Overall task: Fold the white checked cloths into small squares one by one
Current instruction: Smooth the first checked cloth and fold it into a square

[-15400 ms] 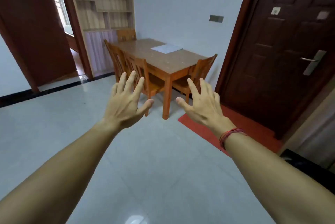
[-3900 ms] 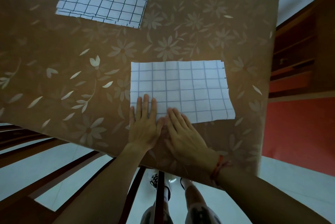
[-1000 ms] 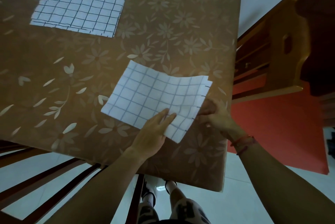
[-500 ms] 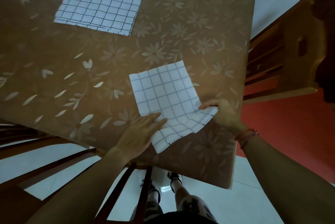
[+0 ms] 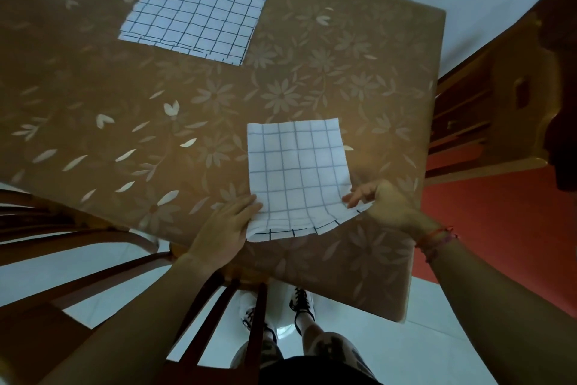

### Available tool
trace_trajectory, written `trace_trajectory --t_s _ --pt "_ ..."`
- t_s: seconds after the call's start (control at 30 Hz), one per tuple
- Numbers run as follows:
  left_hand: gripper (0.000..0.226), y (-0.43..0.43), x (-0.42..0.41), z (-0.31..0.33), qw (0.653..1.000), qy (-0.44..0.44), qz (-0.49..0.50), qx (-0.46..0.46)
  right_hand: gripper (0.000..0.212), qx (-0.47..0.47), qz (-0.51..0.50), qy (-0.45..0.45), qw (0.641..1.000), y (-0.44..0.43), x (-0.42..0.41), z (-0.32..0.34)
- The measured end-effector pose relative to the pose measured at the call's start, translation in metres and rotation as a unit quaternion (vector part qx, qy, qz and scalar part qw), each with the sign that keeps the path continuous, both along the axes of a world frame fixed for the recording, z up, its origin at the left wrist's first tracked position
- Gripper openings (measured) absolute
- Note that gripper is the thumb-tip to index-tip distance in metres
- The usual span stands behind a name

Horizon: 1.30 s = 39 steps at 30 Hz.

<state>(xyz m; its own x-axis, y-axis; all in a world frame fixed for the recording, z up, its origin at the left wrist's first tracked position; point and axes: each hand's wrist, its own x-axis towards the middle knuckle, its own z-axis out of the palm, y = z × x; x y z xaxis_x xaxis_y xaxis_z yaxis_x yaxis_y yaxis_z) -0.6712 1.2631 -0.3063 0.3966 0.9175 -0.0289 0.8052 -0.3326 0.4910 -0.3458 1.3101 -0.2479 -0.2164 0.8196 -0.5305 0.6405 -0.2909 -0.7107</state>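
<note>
Pale floor tiles (image 5: pixel 406 338) are shining at the bottom, and two shoes (image 5: pixel 299 300) are standing on them beside a wooden chair back (image 5: pixel 218 306). Just past them, the counter (image 5: pixel 93 72) is wearing a brown cover with flowers. The left hand (image 5: pixel 221 228) is lying flat at the counter's near edge, fingers straight, touching the near left corner of the folded cloth (image 5: pixel 296 172). The right hand (image 5: pixel 387 203), with a red string (image 5: pixel 437 238) round its wrist, is pinching the near right corner, and that corner is lifting a little. The rest of the folded cloth is lying flat on the counter, near its right side. Farther off, well apart from it, a pile of cloths (image 5: pixel 199 7), bigger and also white with checks, is lying at the far edge. Another chair (image 5: pixel 487 97) is standing to the right, by a red mat (image 5: pixel 499 228).
</note>
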Motion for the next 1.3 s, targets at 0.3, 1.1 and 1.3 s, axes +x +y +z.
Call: trace_trajectory --t_s 0.3,1.1,1.3 --pt "0.017 0.018 0.008 0.024 0.997 -0.029 0.073 -0.025 0.017 0.039 -0.095 0.050 0.993 0.010 -0.001 0.004" --pt "0.015 0.096 0.026 0.011 0.891 -0.230 0.324 -0.219 0.016 -0.009 -0.217 -0.005 0.976 0.068 -0.003 -0.058" --pt "0.036 0.093 0.026 0.007 0.896 -0.225 0.317 -0.215 0.017 0.024 -0.227 -0.064 0.971 0.069 -0.010 -0.065"
